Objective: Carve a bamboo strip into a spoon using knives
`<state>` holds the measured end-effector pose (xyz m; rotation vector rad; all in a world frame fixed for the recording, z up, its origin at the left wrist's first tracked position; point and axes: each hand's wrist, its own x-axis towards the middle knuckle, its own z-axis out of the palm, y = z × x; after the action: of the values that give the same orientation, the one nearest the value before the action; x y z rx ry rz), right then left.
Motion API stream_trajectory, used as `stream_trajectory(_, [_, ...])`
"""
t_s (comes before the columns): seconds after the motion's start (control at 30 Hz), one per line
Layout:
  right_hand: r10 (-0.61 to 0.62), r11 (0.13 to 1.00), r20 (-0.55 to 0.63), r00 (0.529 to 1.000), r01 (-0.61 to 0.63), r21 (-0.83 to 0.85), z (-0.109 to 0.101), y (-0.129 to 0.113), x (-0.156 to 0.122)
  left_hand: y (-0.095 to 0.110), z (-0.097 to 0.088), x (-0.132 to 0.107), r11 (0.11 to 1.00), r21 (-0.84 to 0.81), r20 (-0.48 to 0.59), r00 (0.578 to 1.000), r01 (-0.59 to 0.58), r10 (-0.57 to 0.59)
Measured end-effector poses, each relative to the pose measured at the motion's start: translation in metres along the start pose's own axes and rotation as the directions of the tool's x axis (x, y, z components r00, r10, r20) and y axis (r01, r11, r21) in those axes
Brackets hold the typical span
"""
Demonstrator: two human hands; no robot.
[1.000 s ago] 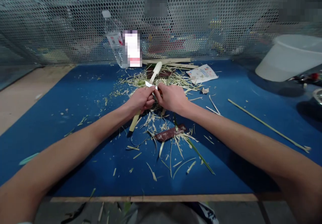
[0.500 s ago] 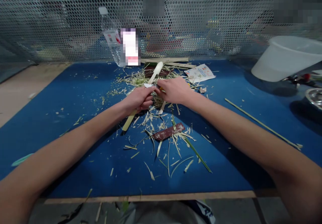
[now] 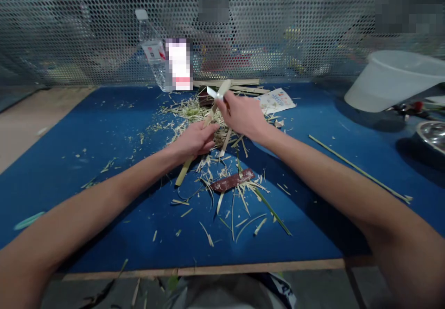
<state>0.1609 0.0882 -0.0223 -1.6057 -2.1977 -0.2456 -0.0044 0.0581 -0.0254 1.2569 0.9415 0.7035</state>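
Observation:
My left hand (image 3: 199, 140) is closed around the middle of a pale bamboo strip (image 3: 184, 172), which slants up and away with a wider rounded far end. My right hand (image 3: 243, 113) grips a knife whose short shiny blade (image 3: 211, 92) lies across the strip near that far end. Most of the knife's handle is hidden in my fingers. Under both hands is a heap of thin shavings (image 3: 189, 112). Closer to me lies a dark red flat piece (image 3: 232, 181) with shavings around it.
A water bottle (image 3: 153, 52) and a lit phone (image 3: 179, 63) lean on the perforated metal screen (image 3: 260, 31). A printed paper packet (image 3: 276, 100), a white bucket (image 3: 389, 79), a metal bowl (image 3: 433, 135) and a long thin stick (image 3: 358, 167) are to the right.
My right hand has moved up and away along the strip, taking the blade from beside my left hand to near the far end. My left hand keeps its hold and has shifted slightly.

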Motion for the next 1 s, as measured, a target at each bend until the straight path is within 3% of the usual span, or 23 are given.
stream_trajectory(0.17, [-0.059,0.998,-0.031,0.998,0.06,0.027,-0.001,0.001,-0.004,0.0,0.001,0.0,0.996,-0.092,-0.054,0.999,0.005,-0.01])
stream_trajectory(0.47, [-0.259,0.966,0.106,0.96,0.26,-0.001,0.015,0.01,-0.023,0.003,-0.002,-0.003,0.997,-0.071,0.048,0.999,-0.022,0.026])
stream_trajectory(0.73, [-0.298,0.954,0.078,0.951,0.301,-0.021,0.012,0.014,-0.021,-0.002,-0.006,0.0,0.999,0.036,0.054,0.998,-0.029,0.027])
stream_trajectory(1.0, [-0.42,0.893,0.141,0.896,0.436,-0.111,-0.004,0.024,-0.013,-0.004,-0.008,0.001,0.992,0.121,0.131,0.991,-0.036,0.02])
